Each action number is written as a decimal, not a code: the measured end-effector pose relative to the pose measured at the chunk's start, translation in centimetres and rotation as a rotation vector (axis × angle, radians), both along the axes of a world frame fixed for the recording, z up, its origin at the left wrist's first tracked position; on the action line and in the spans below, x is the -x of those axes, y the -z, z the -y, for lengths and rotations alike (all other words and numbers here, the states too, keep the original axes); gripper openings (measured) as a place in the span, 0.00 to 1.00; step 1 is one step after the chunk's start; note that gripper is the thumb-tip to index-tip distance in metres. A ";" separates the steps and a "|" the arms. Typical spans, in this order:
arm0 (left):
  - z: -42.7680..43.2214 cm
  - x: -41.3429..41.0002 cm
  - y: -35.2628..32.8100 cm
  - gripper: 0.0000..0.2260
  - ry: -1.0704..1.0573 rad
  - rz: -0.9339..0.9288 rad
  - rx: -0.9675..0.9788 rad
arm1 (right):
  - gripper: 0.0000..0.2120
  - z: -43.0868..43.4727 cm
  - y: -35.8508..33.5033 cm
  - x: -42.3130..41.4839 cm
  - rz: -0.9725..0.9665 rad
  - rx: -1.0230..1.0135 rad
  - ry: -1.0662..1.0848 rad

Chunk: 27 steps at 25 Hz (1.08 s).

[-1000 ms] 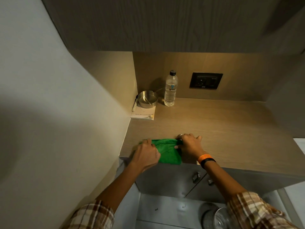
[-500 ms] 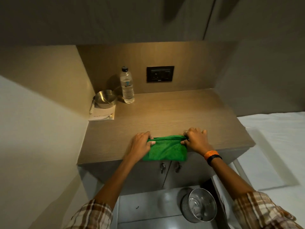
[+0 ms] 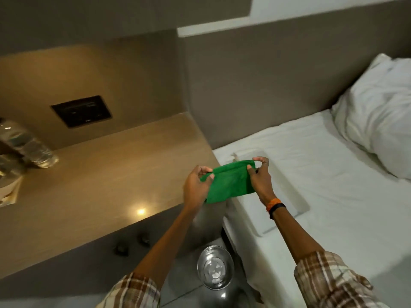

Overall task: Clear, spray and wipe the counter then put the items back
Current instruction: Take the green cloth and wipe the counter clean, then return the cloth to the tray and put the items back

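Observation:
A folded green cloth [image 3: 230, 182] hangs in the air past the right end of the wooden counter [image 3: 106, 174], over the gap beside the bed. My left hand [image 3: 196, 185] pinches its left edge and my right hand [image 3: 260, 174] pinches its upper right corner, so the cloth is stretched between them. A clear water bottle [image 3: 29, 145] stands at the far left of the counter, blurred. Beside it, at the frame's left edge, a metal bowl [image 3: 6, 90] and a booklet [image 3: 9, 195] are only partly visible.
A black socket plate [image 3: 81, 111] sits on the wall behind the counter. A bed with a white sheet [image 3: 322, 196] and a pillow [image 3: 378, 107] fills the right side. A steel bin [image 3: 215, 269] stands on the floor below my hands. Two cabinet knobs [image 3: 131, 243] stick out under the counter.
Both hands lifted the green cloth off the counter's front edge and carried it to the right, beyond the counter's end. The view swung right, bringing the bed in.

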State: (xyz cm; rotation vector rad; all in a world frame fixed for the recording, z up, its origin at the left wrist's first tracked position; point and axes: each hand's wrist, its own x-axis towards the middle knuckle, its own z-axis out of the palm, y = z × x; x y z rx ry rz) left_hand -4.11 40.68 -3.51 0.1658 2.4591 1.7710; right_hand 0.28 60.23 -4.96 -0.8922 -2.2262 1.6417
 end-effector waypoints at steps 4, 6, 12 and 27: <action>-10.0 -1.3 2.4 0.13 0.165 -0.130 0.149 | 0.09 -8.6 2.8 -1.2 0.074 -0.030 0.070; -13.5 -1.7 5.2 0.12 0.231 -0.089 0.222 | 0.06 -11.9 5.1 -1.5 0.153 -0.017 0.055; -19.6 -2.1 19.2 0.10 0.313 0.173 0.394 | 0.14 -18.3 16.9 -1.4 0.468 -0.140 -0.112; -21.9 -1.7 19.3 0.37 0.616 -0.469 1.038 | 0.35 -17.9 17.5 -3.7 0.365 -0.971 -0.407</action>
